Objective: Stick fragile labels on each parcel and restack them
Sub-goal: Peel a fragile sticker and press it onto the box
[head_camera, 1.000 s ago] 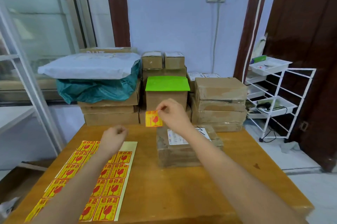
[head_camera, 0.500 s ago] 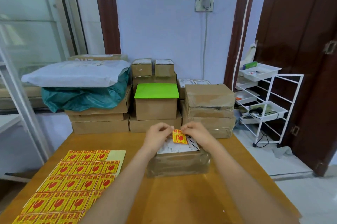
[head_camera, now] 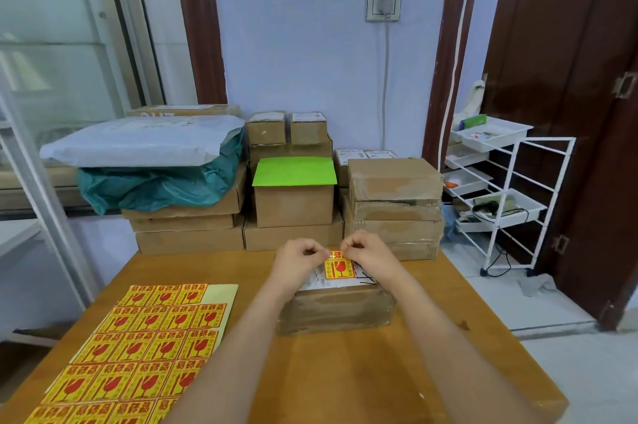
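A taped brown parcel lies on the wooden table in front of me, with a white shipping label on top. A yellow-and-red fragile label lies over that white label. My left hand pinches the fragile label's upper left corner. My right hand pinches its upper right corner. A sheet of several more fragile labels lies on the table's left side.
Behind the table stand stacked cardboard parcels, one box with a green top, and a white bag over teal plastic. A white wire rack stands at the right by a dark door.
My left hand left the sticker sheet and joined the right at the parcel. The fragile label came down from the air onto the parcel's top, and both hands now hold its upper corners.
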`<state>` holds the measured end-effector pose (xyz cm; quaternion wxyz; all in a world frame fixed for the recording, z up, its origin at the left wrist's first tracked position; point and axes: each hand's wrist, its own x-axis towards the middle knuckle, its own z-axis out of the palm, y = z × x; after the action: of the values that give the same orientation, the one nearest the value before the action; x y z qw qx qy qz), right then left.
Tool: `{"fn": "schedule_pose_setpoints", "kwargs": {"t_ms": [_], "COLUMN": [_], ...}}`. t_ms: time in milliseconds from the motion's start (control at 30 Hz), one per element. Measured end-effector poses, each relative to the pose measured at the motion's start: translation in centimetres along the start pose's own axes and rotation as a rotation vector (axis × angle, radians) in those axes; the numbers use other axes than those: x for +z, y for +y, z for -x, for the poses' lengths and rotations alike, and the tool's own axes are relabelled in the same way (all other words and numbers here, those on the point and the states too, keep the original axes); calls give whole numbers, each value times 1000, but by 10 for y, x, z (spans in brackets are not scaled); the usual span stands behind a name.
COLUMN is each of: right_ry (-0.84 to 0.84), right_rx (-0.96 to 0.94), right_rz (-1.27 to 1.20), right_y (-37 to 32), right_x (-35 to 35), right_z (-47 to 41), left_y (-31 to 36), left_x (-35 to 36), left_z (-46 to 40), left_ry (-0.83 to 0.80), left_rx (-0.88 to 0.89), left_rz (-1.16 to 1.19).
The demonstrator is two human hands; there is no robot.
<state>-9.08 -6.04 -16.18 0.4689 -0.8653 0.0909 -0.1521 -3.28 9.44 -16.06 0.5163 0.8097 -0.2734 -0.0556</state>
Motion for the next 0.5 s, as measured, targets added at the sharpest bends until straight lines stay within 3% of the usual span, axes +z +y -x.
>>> {"fn": "schedule_pose_setpoints", "kwargs": {"t_ms": [500], "right_ry": [-1], "right_rx": [-27], "right_rz": [77], "right_y": [2], "right_x": [2], "right_z": [-2], "left_y": [-6], "left_x": [4], "left_z": [-6], "left_ry": [-1], "left_rx": [34], "left_rz": [-107]}}
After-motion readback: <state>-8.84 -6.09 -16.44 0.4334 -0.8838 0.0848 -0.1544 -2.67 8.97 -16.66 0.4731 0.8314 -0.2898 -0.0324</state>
